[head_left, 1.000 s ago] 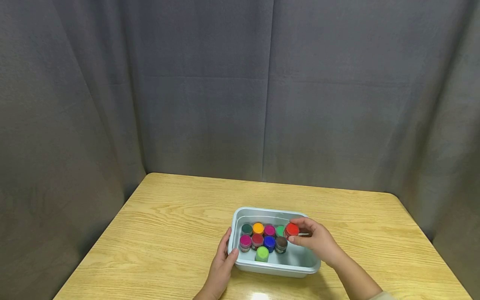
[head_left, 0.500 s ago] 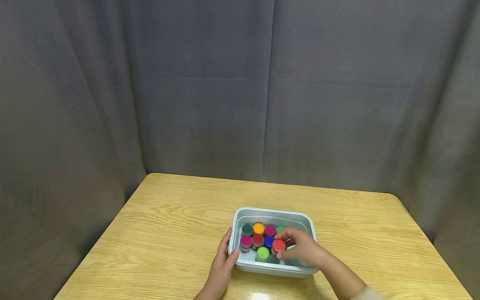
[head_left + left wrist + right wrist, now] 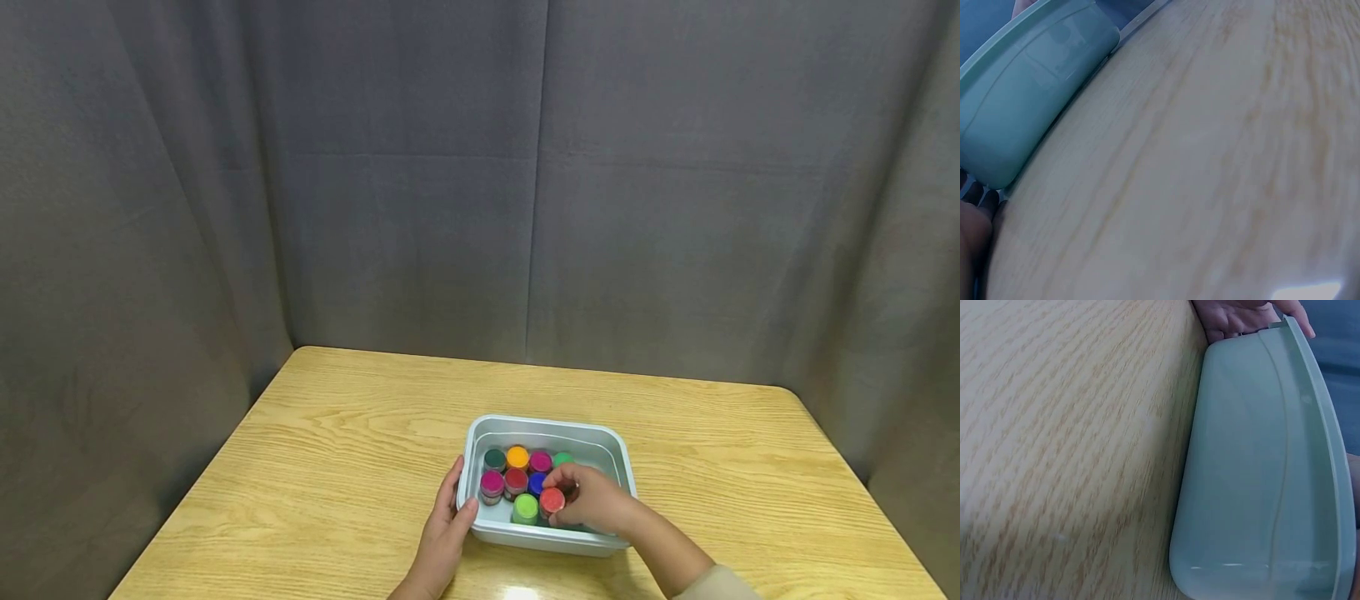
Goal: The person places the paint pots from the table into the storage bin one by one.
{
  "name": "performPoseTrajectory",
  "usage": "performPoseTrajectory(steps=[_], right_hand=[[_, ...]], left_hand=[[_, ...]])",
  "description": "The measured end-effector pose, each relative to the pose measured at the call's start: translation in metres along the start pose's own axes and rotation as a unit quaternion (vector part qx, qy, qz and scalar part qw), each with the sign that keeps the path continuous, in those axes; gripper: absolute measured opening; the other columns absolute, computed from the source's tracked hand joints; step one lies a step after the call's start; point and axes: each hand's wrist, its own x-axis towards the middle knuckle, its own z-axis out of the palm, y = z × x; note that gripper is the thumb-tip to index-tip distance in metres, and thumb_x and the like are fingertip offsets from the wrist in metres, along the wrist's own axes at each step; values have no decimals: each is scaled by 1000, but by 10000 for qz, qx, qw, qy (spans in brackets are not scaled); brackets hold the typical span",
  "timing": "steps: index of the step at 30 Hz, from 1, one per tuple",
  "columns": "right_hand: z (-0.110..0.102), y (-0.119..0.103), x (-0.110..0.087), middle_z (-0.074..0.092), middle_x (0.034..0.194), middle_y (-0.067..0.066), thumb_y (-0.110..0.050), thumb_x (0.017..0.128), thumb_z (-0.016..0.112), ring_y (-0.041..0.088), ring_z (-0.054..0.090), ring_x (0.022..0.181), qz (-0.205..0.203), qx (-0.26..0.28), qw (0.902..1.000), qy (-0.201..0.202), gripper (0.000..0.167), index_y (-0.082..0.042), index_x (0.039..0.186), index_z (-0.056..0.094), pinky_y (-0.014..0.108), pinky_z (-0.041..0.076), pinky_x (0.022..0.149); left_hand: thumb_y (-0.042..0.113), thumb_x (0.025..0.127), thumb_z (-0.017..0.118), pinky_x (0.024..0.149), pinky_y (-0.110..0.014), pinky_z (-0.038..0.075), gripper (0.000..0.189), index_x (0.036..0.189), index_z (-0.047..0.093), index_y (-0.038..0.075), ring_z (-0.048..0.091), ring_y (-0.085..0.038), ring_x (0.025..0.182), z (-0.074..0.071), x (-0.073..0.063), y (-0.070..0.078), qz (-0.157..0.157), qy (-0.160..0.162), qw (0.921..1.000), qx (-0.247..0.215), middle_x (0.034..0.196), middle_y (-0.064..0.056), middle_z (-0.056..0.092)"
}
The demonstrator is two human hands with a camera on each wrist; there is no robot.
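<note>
A pale blue-green plastic tub [image 3: 545, 543] stands on the table, holding small round paint jars in rows. My left hand [image 3: 442, 533] grips its left end, thumb at the rim and fingers along the outside wall. Inside the tub, my right hand [image 3: 596, 502] pinches a small red-topped jar [image 3: 552, 500] between thumb and fingers. That jar is in the front row, just right of a light green jar [image 3: 526, 507]. Blue [image 3: 537, 483] and green [image 3: 563, 459] jars show beyond the fingers. The right hand hides the brown jar.
More jars with dark green [image 3: 494, 458], orange [image 3: 517, 457], magenta [image 3: 492, 482] and dark red [image 3: 515, 480] tops fill the tub's left part. The wooden table [image 3: 360, 450] ends at a back edge before a grey curtain [image 3: 420, 208].
My right hand has brought the red-topped jar from the back row's right end forward and left, down beside the light green jar. The left hand has stayed on the tub.
</note>
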Motion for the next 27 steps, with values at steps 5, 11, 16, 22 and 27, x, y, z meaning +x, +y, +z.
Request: performPoseTrajectory(steps=[5, 11, 16, 22, 27], right_hand=[[2, -1, 1, 63, 95, 5, 4, 71, 80, 15, 58, 82, 40, -32, 10000, 46, 37, -1, 103, 62, 25, 52, 73], [4, -2, 1, 62, 95, 6, 5, 71, 80, 15, 58, 84, 39, -189, 9998, 100, 36, -2, 101, 62, 30, 54, 77], [3, -4, 1, 61, 96, 10, 5, 72, 79, 17, 58, 84, 0, -240, 9997, 82, 34, 0, 101, 63, 33, 55, 77], [4, -4, 1, 60, 96, 10, 6, 73, 78, 16, 57, 84, 45, -230, 9996, 134, 33, 0, 102, 63, 33, 55, 76], [3, -4, -1, 59, 96, 11, 5, 73, 78, 17, 57, 81, 69, -86, 9999, 131, 34, 1, 104, 63, 31, 54, 73]], left_hand=[[24, 104, 45, 105, -4, 21, 59, 157, 19, 17, 15, -36, 151, 0, 0, 1, -48, 5, 10000, -7, 164, -14, 15], [24, 104, 46, 105, -3, 20, 60, 157, 19, 15, 15, -36, 151, 0, 0, 1, -47, 9, 10000, -35, 164, -14, 15], [24, 104, 46, 105, -3, 21, 60, 157, 19, 15, 16, -36, 151, 0, 0, 1, -38, 21, 10000, -31, 164, -15, 15], [25, 104, 46, 105, -4, 21, 60, 157, 19, 15, 17, -36, 150, 0, 0, 2, -41, 35, 10000, 0, 164, -15, 16], [24, 104, 45, 105, -4, 21, 60, 157, 19, 15, 17, -37, 150, 1, 0, 2, -18, 28, 10000, 11, 164, -16, 16]])
